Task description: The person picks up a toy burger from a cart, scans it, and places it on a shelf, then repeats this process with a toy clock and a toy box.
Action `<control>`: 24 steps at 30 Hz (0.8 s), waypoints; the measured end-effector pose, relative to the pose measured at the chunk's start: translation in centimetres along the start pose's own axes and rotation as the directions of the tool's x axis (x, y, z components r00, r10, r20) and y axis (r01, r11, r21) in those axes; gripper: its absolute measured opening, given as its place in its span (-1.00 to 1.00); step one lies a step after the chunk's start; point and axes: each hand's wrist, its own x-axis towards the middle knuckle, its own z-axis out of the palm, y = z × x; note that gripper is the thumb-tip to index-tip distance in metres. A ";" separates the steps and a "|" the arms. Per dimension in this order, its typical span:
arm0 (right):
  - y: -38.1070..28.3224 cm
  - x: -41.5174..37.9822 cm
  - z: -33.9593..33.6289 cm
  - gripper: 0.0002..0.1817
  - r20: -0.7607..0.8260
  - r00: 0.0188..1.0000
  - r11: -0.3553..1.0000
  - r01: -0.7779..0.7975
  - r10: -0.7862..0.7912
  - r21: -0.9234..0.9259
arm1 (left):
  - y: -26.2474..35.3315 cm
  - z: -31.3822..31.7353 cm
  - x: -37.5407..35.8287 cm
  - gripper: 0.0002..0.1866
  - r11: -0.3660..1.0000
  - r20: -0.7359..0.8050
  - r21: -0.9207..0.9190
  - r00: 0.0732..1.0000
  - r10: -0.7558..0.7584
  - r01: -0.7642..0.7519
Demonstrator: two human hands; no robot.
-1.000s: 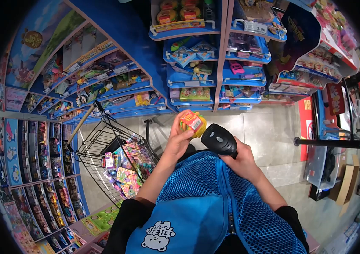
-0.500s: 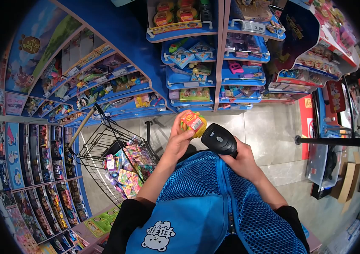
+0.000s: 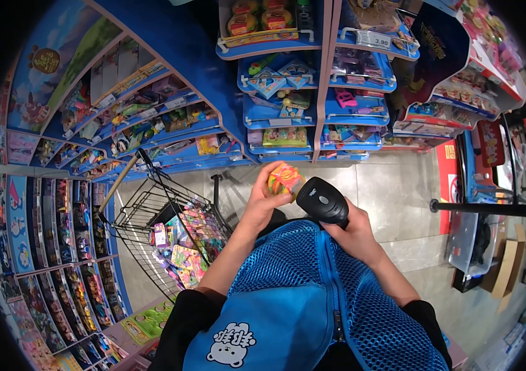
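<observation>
My left hand (image 3: 263, 201) is closed around a small toy burger pack (image 3: 286, 180), yellow and orange with a pink-red label. In my right hand (image 3: 357, 230) is a black handheld barcode scanner (image 3: 323, 201), gripped by its handle, which the fingers mostly hide. The scanner's head points left and sits right beside the toy burger pack, with hardly any gap showing. Both hands are held in front of my blue mesh vest (image 3: 281, 253). Similar burger packs (image 3: 256, 23) stand in a tray on the top shelf ahead.
A black wire shopping cart (image 3: 170, 232) holding colourful packaged toys stands at my left. Blue shelves (image 3: 281, 116) of toys rise ahead, and more racks (image 3: 59, 247) line the left. On the right are a clear plastic bin (image 3: 470, 241), an open cardboard box (image 3: 505, 269) and a black rail (image 3: 479, 207).
The toy burger pack has turned in my left hand, so the white barcode label that faced up no longer shows. The scanner has shifted very slightly.
</observation>
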 end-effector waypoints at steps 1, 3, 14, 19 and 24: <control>0.0 0.0 0.0 -0.62 -0.004 1.000 1.000 0.002 -0.002 0.008 | -0.1 -0.1 0.0 -0.16 0.999 0.020 0.044 1.000 0.001 -0.001; 0.0 -0.1 0.1 -0.62 0.005 1.000 1.000 -0.005 0.005 0.010 | -0.3 0.0 -0.1 -0.17 1.000 0.038 -0.004 0.999 -0.011 0.011; 0.0 -0.6 0.4 -0.63 0.012 1.000 1.000 -0.005 0.004 0.024 | -0.8 -2.3 -0.9 -0.20 0.946 0.027 -0.317 0.998 -0.060 0.066; 0.2 -0.9 0.5 -0.61 0.026 0.999 0.999 -0.032 0.032 0.023 | 1.4 -2.8 -0.4 -0.15 0.922 0.088 -0.384 0.996 -0.022 0.054; 0.5 -0.9 0.6 -0.61 0.039 0.999 0.999 -0.035 0.035 0.010 | 2.7 -2.4 -0.4 -0.13 0.964 0.105 -0.265 0.994 0.012 0.016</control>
